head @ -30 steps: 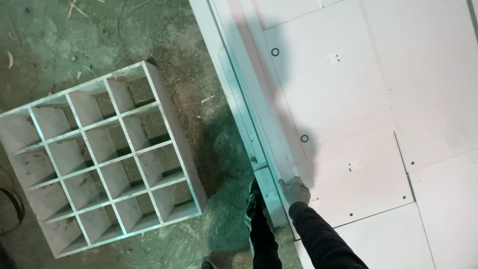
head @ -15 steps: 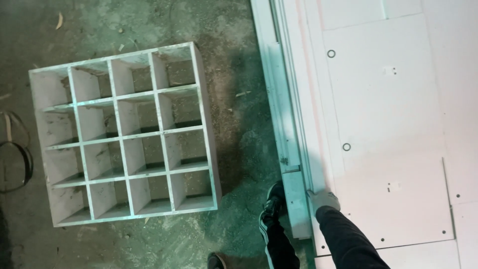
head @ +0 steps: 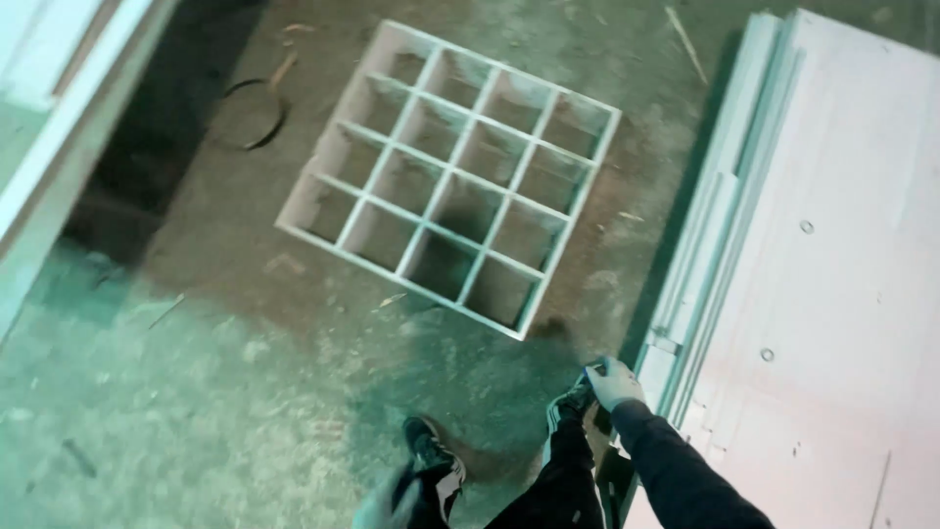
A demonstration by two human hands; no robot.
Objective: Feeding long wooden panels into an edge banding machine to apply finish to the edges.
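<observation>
My right hand [head: 615, 384], in a pale glove with a dark sleeve, hangs low beside the left edge of a stack of white panels [head: 832, 294]. Its fingers are curled, with a small blue spot at the knuckles. Whether it grips the stack's edge I cannot tell. My two dark shoes [head: 431, 460] stand on the concrete floor just left of the hand. A blurred pale shape [head: 384, 504] at the bottom edge may be my left hand. A white square grid frame [head: 450, 176] with several open cells lies flat on the floor ahead.
Pale metal rails [head: 705, 225] run along the stack's left side. A white beam [head: 59, 167] crosses the upper left, with a dark gap beside it. A dark ring [head: 253, 116] lies on the floor near the grid. Wood scraps are scattered about.
The view has swung round: the grid now lies ahead at the top, the panel stack to the right. My right hand stays by the stack's edge near my shoe.
</observation>
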